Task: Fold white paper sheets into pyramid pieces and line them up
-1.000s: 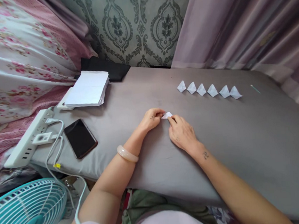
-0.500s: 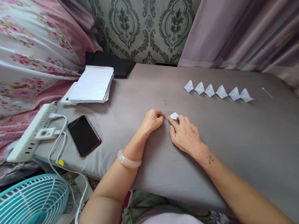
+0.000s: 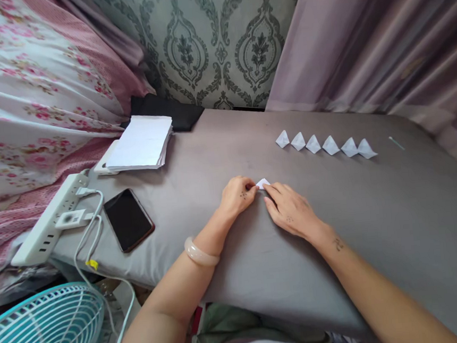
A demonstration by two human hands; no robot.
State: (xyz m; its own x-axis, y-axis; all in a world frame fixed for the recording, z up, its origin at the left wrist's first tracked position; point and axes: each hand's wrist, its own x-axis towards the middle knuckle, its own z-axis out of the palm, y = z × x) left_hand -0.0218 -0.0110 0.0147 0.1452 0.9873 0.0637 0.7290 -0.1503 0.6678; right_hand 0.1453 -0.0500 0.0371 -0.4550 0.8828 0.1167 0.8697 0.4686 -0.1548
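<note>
A small piece of folded white paper (image 3: 262, 183) lies on the grey cloth-covered table, between my two hands. My left hand (image 3: 238, 194) pinches its left corner between thumb and curled fingers. From the other side, my right hand (image 3: 291, 208) presses its fingertips onto the paper's right part, fingers bent and close together. Those fingertips hide some of the paper. Farther back on the right stands a row of several folded paper boats (image 3: 313, 144), all white and alike, away from both hands.
A stack of white paper (image 3: 141, 141) sits at the back left by a black cloth (image 3: 167, 110). Nearer are a phone (image 3: 128, 219), a power strip (image 3: 52, 219) with white cables, and a blue fan (image 3: 46, 331) below the edge. A cotton swab (image 3: 396, 143) lies far right.
My left hand has come right and now touches the folded paper's left corner. The right hand's index finger has shifted from the left end of the paper to its right. The view has tilted slightly.
</note>
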